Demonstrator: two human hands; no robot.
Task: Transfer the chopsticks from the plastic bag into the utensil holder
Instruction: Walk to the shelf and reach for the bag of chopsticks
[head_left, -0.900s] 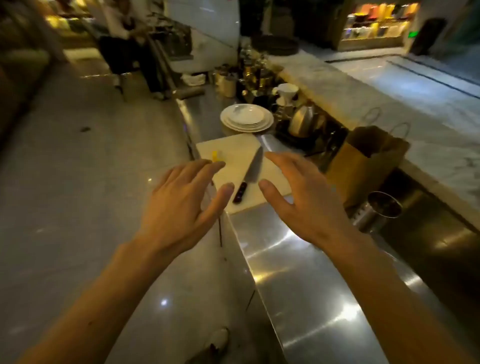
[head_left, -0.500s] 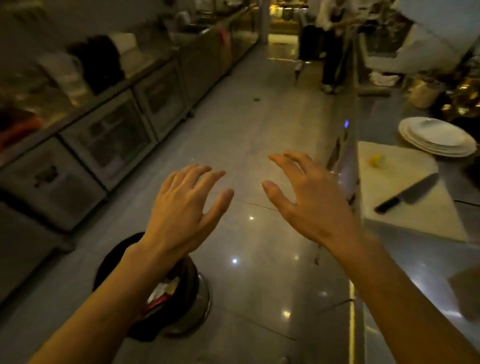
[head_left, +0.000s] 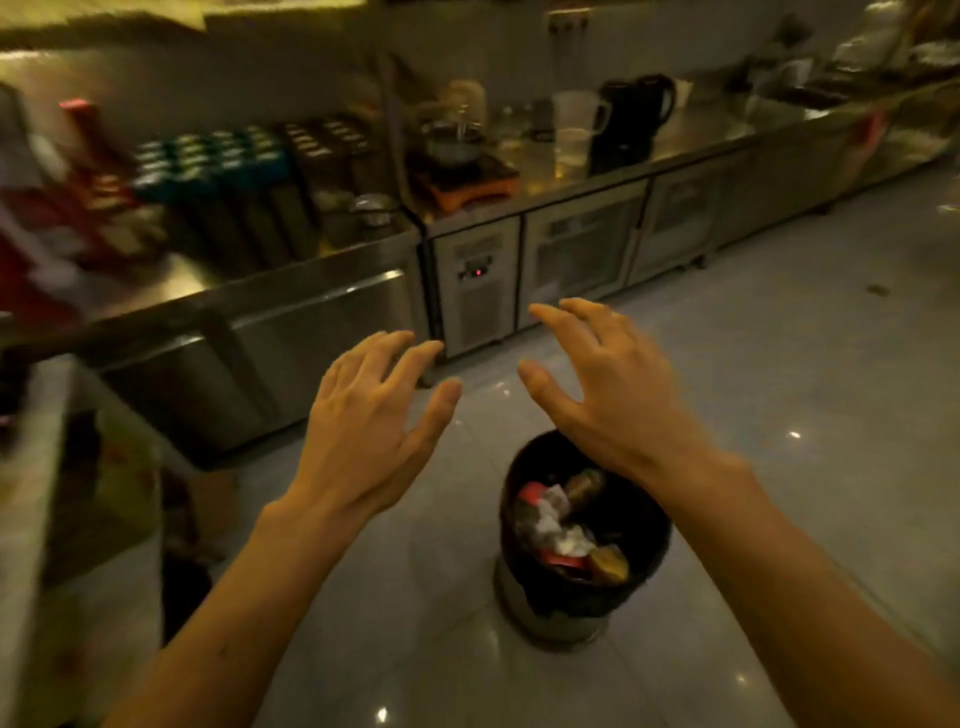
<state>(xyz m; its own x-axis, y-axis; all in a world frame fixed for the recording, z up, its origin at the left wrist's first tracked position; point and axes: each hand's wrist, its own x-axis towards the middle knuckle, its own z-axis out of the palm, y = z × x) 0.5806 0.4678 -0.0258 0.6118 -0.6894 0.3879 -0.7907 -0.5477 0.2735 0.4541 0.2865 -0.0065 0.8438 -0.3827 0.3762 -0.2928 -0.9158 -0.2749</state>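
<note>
Ahead, both hands are raised palm-down in the air with fingers spread and slightly curled, holding nothing: the left hand (head_left: 371, 421) and the right hand (head_left: 605, 395) sit side by side with a clear gap between the thumbs, touching neither each other nor any surface. Below the right wrist stands a round black trash bin (head_left: 582, 540) on the pale tiled floor (head_left: 810, 426), filled with crumpled waste; open floor stretches to its right and beyond it. A long stainless counter (head_left: 322, 270) runs across the far side, its front edge slanting from lower left to upper right, with cabinet doors beneath. On it stand dark boxes (head_left: 249, 176), a pot (head_left: 452, 143) and a black kettle (head_left: 631, 122). At the left edge a blurred shelf edge (head_left: 31, 467) crowds close. Neither chopsticks, plastic bag nor utensil holder can be made out in this view.
</note>
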